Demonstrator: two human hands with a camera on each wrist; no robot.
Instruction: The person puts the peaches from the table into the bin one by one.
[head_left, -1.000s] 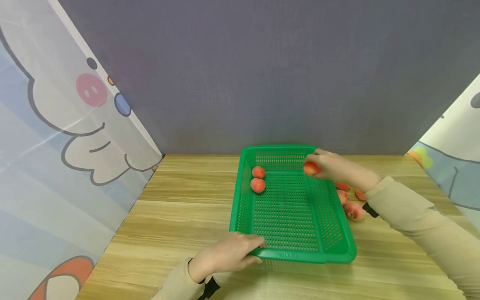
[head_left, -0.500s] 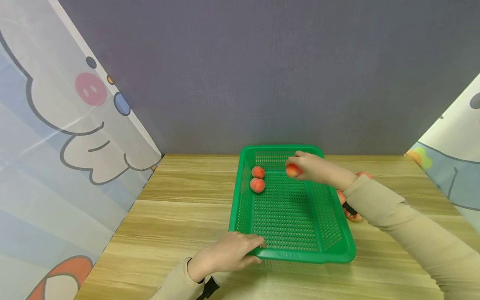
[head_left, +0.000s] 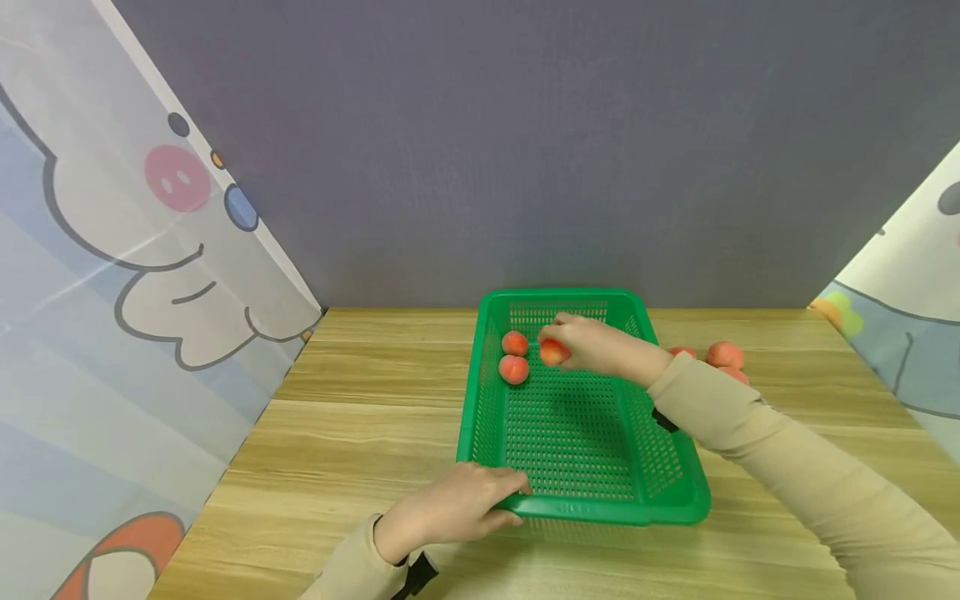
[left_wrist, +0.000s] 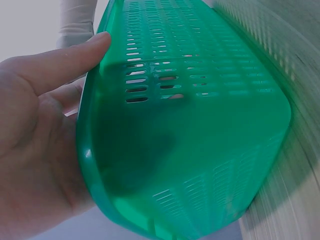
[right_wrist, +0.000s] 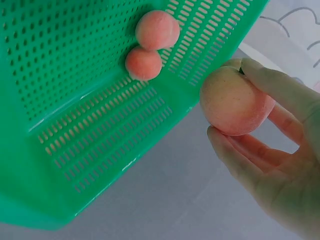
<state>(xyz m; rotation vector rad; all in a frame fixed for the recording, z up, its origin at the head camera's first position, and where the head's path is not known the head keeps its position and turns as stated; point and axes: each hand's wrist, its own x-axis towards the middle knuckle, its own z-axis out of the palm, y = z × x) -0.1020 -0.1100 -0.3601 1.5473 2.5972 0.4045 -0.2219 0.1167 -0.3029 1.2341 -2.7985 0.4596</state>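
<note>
A green plastic basket [head_left: 567, 507] with slotted walls stands on the table. My left hand [head_left: 461, 504] grips its near rim at the left corner; in the left wrist view the thumb lies along the rim's outside. My right hand [head_left: 592, 343] holds a peach [head_left: 553, 352] between thumb and fingers, above the basket's far part. The right wrist view shows that peach [right_wrist: 235, 101] pinched at the fingertips, apart from the basket. Two peaches [head_left: 514, 369] lie one behind the other inside, by the left wall, just left of the held one.
Several more peaches [head_left: 725, 355] lie on the wooden table [head_left: 360, 400] right of the basket, partly hidden by the right sleeve [head_left: 720, 408]. A dark grey panel [head_left: 555, 150] rises behind the table. A printed curtain [head_left: 112, 333] hangs at the left.
My right hand has carried the peach leftward from the basket's right rim to over its far middle, near the two inside. The left hand stays on the rim.
</note>
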